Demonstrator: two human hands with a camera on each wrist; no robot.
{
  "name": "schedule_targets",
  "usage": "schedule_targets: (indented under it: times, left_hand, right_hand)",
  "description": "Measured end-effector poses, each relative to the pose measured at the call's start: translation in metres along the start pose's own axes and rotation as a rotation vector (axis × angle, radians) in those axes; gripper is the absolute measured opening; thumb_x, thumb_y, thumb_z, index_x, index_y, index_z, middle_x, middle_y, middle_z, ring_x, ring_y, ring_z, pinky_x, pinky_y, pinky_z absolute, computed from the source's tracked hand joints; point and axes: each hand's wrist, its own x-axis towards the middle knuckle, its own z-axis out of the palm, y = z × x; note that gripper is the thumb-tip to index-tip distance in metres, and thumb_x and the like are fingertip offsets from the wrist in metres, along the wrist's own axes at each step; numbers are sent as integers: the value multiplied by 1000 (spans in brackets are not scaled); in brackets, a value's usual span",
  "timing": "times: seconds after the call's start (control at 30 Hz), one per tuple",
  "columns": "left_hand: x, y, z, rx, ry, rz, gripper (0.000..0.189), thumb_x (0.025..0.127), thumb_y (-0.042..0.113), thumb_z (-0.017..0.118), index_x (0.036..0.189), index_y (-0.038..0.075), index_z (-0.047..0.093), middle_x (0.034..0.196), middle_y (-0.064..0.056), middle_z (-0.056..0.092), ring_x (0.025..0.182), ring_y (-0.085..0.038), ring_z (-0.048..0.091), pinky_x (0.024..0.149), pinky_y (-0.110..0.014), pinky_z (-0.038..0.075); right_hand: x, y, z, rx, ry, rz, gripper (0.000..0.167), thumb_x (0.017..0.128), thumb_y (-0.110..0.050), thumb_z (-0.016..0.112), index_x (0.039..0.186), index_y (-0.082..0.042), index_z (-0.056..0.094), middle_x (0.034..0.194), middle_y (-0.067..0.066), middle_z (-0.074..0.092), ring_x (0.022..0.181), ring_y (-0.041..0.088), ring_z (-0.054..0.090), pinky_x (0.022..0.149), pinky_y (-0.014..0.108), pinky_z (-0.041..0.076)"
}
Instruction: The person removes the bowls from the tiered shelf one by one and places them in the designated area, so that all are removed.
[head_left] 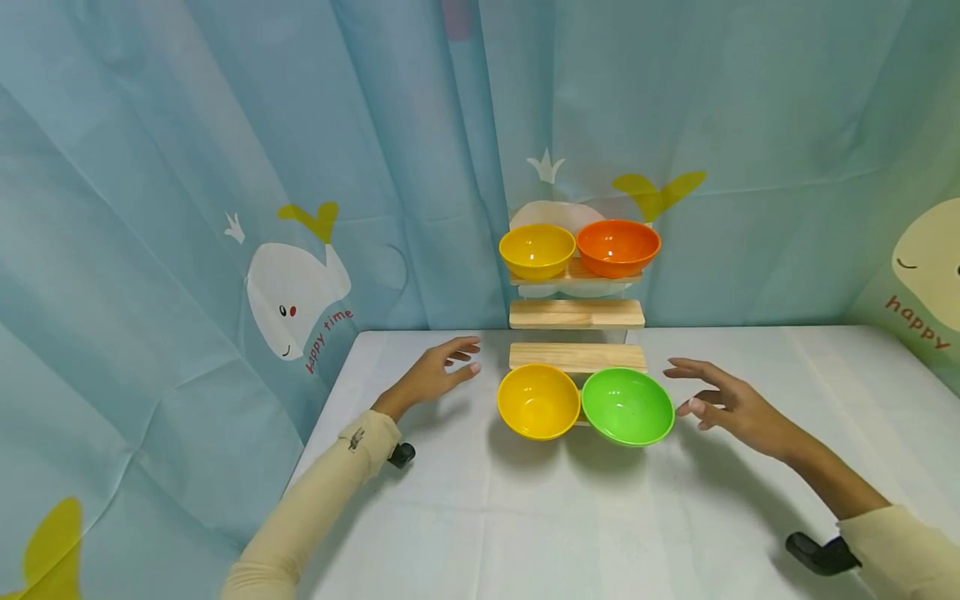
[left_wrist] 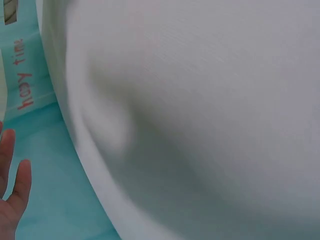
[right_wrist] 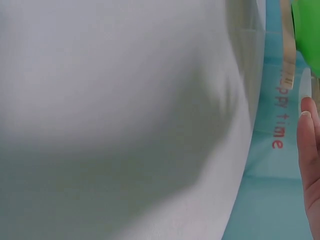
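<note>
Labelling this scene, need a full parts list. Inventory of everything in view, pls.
Tiered rack: 1, pale wood, far side of table
Upper yellow bowl: 1, yellow, top tier, left
Orange bowl: 1, orange, top tier, right
Lower yellow bowl: 1, yellow, bottom tier, left
Green bowl: 1, green, bottom tier, right
Table: 1, white, under the rack
Curtain: at least 1, light blue, whale prints, behind table
Wrist fittings: 2, black, one at each cuff
Sleeves: 2, cream, one per forearm
Left grip: 1, bare hand, left of rack
Right grip: 1, bare hand, beside green bowl, contact unclear
</note>
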Motion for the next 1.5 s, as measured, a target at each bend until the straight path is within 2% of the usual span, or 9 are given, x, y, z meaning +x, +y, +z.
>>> schedule_targets:
  times: [0.23,0.4,0.63,0.8,1.2,1.27,1.43,1.5]
  left_hand:
    - [12,6,9,-79,-20,15,53,101,29,62,150,15,47,142,-12,59,121,-26,60,104,-45,49]
    - [19,7,13,-124,-44,1,56,101,38,61,150,15,47,141,-11,59,119,-25,61,101,-42,52]
    - [26,11,18,-166,-48,42,56,102,34,61,149,8,47,138,-11,61,118,-26,62,99,-39,52]
    - [31,14,22,-189,-65,46,56,102,31,62,149,6,46,138,-10,62,119,-27,62,98,-37,52]
    - [37,19,28,-233,-108,29,51,100,23,64,148,12,50,137,-14,60,117,-27,62,96,-37,54]
    - [37,19,28,-230,-110,35,51,100,23,64,147,11,51,137,-14,59,117,-28,62,95,-36,54]
    - [39,22,26,-208,-147,36,53,101,18,62,149,4,46,141,-19,56,120,-32,60,95,-34,54]
    - [39,24,26,-203,-155,36,54,101,17,61,150,2,45,142,-21,54,121,-34,59,95,-34,54]
  right_hand:
    - [-1,-1,7,68,-14,-4,66,95,5,58,155,-8,34,140,-23,49,92,13,70,67,29,55]
    - [0,0,12,113,-14,-12,72,91,8,61,155,-6,31,141,-18,50,91,15,69,70,29,57]
    - [-1,2,22,133,-9,31,82,88,7,67,157,-10,28,140,-23,45,89,14,68,69,31,59]
    - [-3,1,27,129,-10,57,91,85,6,71,159,-12,23,141,-23,39,90,13,68,69,32,58]
    - [-3,1,37,131,5,26,104,77,8,78,160,-5,16,141,-21,32,100,4,68,70,33,59]
    - [-2,0,38,135,5,33,105,77,7,80,160,-4,15,144,-13,32,101,3,67,71,33,59]
    - [-1,-2,40,147,4,58,107,76,5,82,159,-2,14,147,26,30,104,-2,64,72,34,59]
    - [0,-2,41,146,2,63,108,75,4,82,159,-2,14,146,35,27,105,-4,62,72,35,60]
